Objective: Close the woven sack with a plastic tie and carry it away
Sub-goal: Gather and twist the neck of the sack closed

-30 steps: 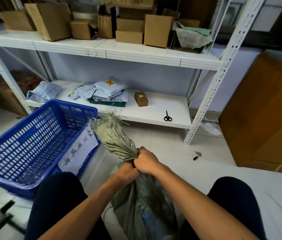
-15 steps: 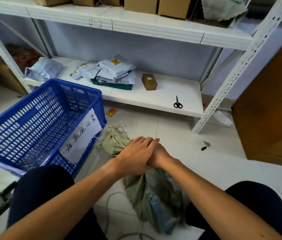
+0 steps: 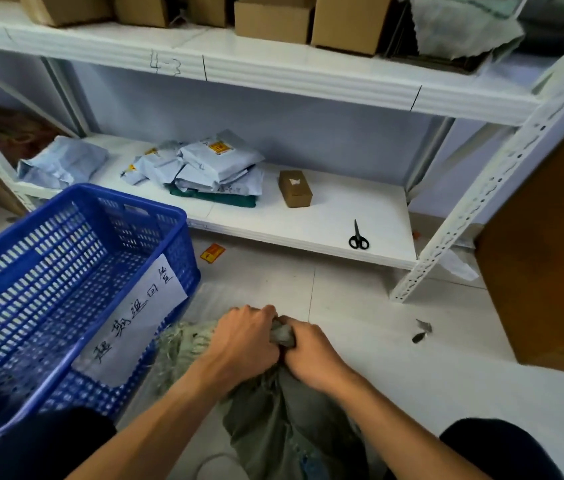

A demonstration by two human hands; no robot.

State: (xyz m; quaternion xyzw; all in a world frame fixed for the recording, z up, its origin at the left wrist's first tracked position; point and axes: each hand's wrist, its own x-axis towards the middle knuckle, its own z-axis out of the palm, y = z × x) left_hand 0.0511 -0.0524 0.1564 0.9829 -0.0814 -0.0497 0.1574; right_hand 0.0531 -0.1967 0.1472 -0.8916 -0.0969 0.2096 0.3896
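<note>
Sack lies just right of the blue basket, long axis running away from the person; left hand and right hand clench its gathered neck.

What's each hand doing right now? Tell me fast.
Left hand: closed, gripping the gathered neck of the woven sack.
Right hand: closed, gripping the same neck just beside it.

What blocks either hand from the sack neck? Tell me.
Nothing visible. The left hand and right hand both grip the sack at its bunched neck; no tie shows there.
</note>
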